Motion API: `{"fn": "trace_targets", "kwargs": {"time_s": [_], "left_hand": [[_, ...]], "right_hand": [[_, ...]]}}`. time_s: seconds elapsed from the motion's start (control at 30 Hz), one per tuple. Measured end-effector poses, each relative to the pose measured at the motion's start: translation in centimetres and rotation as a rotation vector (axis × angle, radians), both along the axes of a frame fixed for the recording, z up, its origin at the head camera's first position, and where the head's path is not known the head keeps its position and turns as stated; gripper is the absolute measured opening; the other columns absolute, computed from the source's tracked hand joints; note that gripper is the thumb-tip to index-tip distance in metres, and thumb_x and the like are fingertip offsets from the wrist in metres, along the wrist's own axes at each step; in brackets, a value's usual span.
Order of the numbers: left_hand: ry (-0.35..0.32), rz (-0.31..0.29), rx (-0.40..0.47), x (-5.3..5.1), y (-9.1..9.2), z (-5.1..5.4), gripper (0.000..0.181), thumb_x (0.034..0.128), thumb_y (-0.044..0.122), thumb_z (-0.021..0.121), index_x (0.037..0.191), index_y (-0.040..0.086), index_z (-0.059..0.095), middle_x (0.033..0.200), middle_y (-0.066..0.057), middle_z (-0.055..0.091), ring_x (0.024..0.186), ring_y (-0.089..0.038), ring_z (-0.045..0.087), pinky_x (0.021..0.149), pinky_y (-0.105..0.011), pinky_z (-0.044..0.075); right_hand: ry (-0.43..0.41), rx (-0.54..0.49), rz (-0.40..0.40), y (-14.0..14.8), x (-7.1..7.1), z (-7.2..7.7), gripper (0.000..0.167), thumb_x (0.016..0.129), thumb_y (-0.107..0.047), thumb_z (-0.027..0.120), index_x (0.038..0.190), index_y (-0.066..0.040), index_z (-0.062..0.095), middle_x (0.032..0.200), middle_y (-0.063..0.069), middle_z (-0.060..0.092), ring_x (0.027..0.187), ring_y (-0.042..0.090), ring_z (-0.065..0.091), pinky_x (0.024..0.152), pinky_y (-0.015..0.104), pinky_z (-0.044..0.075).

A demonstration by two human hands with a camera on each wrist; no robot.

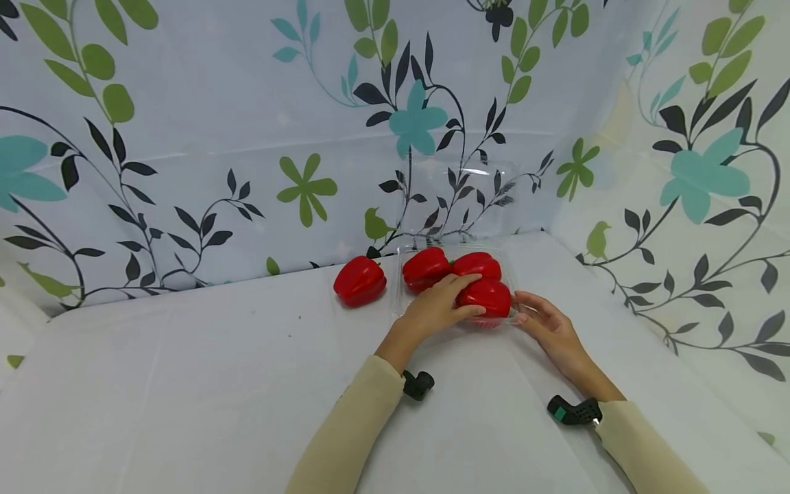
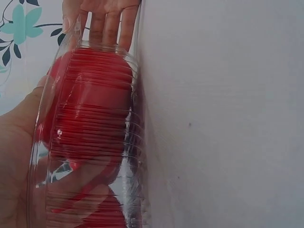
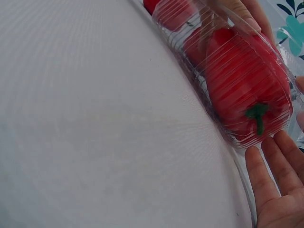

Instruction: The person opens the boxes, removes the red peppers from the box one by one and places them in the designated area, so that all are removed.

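Note:
A clear plastic container (image 1: 404,288) with ridged walls holds three red bell peppers, one at its back left (image 1: 426,267), one at the back right (image 1: 478,264) and one at the front right (image 1: 486,296). My left hand (image 1: 432,307) reaches over the near wall, its fingers and thumb curled round the front right pepper. In the left wrist view that pepper (image 2: 95,95) shows through the ridged wall. My right hand (image 1: 552,336) is at the container's right end, its fingers extended beside the wall; in the right wrist view its fingertips are against the corner near the green stem (image 3: 257,114).
Another red pepper (image 1: 360,281) lies on the white table (image 1: 216,384) just left of the container. The container's clear lid (image 1: 472,199) stands up behind it against the patterned cloth (image 1: 234,137), which hangs along the back and right side.

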State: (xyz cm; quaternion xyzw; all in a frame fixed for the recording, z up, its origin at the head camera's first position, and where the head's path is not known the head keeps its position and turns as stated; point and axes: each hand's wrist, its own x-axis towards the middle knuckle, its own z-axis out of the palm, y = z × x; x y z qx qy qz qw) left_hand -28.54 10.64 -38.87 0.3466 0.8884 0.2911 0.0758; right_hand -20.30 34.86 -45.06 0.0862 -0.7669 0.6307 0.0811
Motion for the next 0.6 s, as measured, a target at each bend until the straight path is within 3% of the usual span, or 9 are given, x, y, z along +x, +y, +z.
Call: {"fn": "trace_targets", "kwargs": {"time_s": [0.6], "left_hand": [[0.035, -0.001, 0.030, -0.21, 0.00, -0.58, 0.068, 0.0898, 0.042, 0.067, 0.149, 0.025, 0.038, 0.140, -0.005, 0.050, 0.129, -0.021, 0.049, 0.098, -0.040, 0.051]], "right_hand": [[0.003, 0.006, 0.006, -0.02, -0.15, -0.19, 0.048, 0.100, -0.013, 0.055, 0.145, -0.006, 0.040, 0.141, -0.006, 0.050, 0.122, -0.004, 0.052, 0.091, 0.019, 0.050]]}}
